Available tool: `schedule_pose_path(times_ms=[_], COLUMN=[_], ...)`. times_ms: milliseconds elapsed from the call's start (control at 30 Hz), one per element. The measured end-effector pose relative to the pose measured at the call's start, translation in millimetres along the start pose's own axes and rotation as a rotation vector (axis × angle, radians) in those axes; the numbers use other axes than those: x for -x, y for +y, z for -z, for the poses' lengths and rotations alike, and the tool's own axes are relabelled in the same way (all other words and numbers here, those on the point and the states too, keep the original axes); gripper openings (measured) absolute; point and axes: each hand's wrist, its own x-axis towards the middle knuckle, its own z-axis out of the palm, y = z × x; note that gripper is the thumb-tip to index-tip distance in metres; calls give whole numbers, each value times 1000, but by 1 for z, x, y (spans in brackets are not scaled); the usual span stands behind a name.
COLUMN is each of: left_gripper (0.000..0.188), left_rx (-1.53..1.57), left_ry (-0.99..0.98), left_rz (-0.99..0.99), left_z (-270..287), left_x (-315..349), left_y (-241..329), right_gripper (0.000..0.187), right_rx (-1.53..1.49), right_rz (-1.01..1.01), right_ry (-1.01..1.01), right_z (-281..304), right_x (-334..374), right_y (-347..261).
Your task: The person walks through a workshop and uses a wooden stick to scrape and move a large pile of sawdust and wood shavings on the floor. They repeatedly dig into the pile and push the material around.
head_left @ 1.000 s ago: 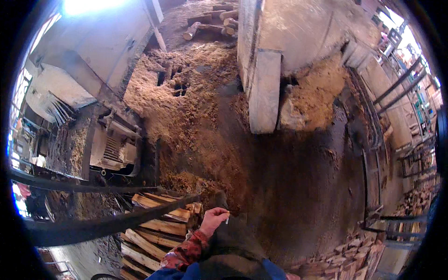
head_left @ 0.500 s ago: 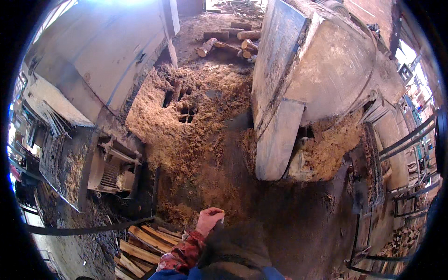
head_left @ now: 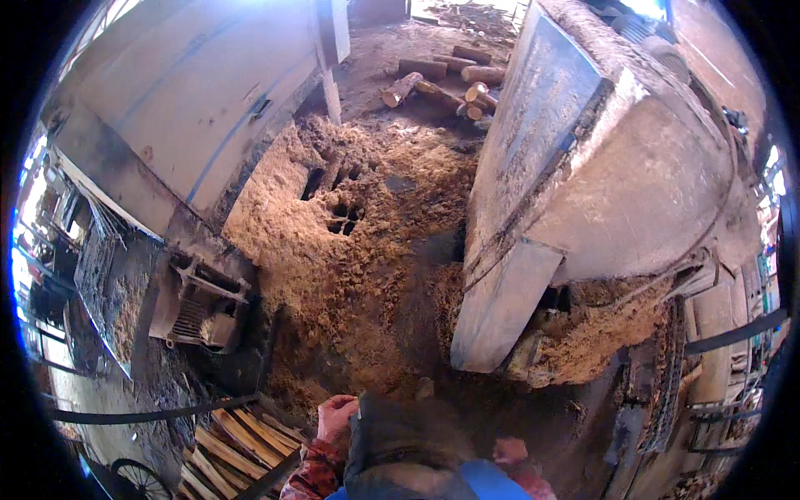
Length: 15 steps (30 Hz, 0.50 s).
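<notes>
Carrying appears to be the step in hand: the left hand (head_left: 336,419), fingertips together, seems to pinch a small thing (head_left: 358,405) in front of the body, left of the dark clothing (head_left: 408,437). Judged next need: a steady pinch and sure footing near the sawdust (head_left: 317,258). The small thing cannot be identified. The right hand (head_left: 510,451) is blurred; its grip cannot be told. Feet are not visible; split wood (head_left: 242,446) is partly cut off.
</notes>
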Motion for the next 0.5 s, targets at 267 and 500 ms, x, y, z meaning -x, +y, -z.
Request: schedule_pose_path(times_ms=[267, 500], left_gripper=[18, 14], left_rx=[48, 65], left_ry=[161, 157], left_rz=[-37, 23], left_z=[-8, -15], left_x=[-25, -98], left_y=[25, 104], right_gripper=[27, 31], right_rx=[-919, -435], right_rz=[-414, -323], right_ry=[169, 46], right_z=[163, 188], right_x=[-144, -193], right_y=[-44, -82])
